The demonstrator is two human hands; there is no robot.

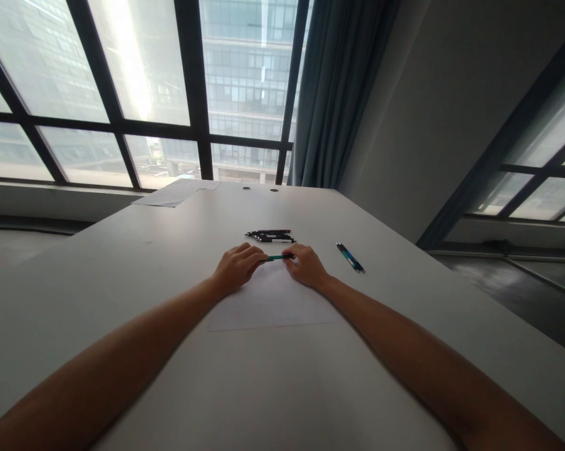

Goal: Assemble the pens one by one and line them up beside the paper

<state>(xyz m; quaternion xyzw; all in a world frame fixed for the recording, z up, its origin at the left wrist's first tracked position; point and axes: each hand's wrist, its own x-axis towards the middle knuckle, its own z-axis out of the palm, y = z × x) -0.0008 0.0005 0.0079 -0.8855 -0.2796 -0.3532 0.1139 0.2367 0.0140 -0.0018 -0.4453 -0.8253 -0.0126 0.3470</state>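
At the far end of a paper sheet (pixel 273 310), holding a green pen (pixel 276 257) crosswise between 2 hands: clamped on 1 end with the fingers of the left hand (pixel 239 266), pinched at the dark end with the fingers of the right hand (pixel 305 265). Just beyond, on the white table (pixel 273 382), can see a bunch of black pens (pixel 270 236); off to the right, 2 more pens (pixel 350 257) side by side; toward the far left corner, loose papers (pixel 170 194).

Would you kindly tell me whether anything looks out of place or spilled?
Nothing looks out of place or spilled. The left hand and right hand hold a green pen near the far end of the paper; the black pens lie bunched beyond, and other pens lie to the right.
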